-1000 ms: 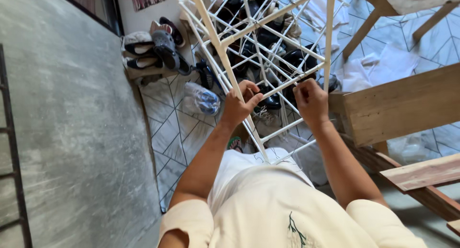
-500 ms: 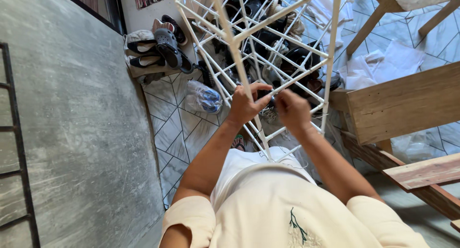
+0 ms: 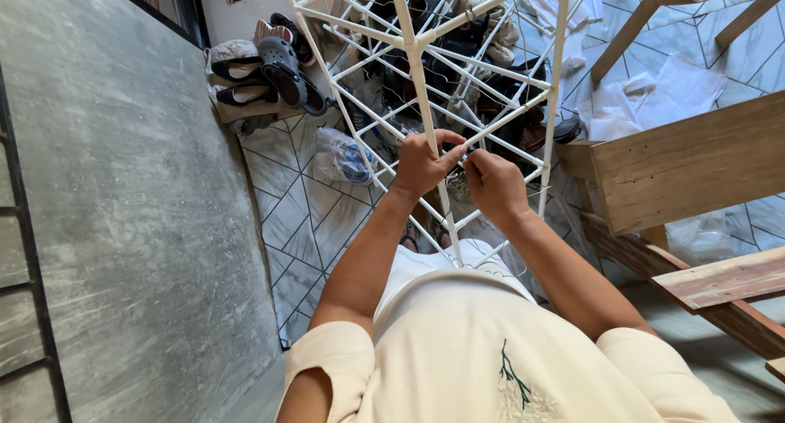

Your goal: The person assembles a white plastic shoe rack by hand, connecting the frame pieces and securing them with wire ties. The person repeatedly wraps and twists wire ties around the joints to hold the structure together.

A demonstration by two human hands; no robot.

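Head view: both hands meet at the centre of a white drying rack [image 3: 491, 88] — left hand [image 3: 421, 163] and right hand [image 3: 493, 184] pinch-closed on its rods. Diamond-lined floor tiles [image 3: 298, 214]; shoes [image 3: 274, 71] at 11 o'clock, wooden boards [image 3: 687, 165] at 3 o'clock, grey concrete wall [image 3: 123, 227] at 9 o'clock.

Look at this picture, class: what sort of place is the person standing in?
Probably a home's entry or utility corner. Shoes lie piled on the tiled floor by a concrete wall, and both hands, left and right, grip a white drying rack, with wooden furniture alongside.
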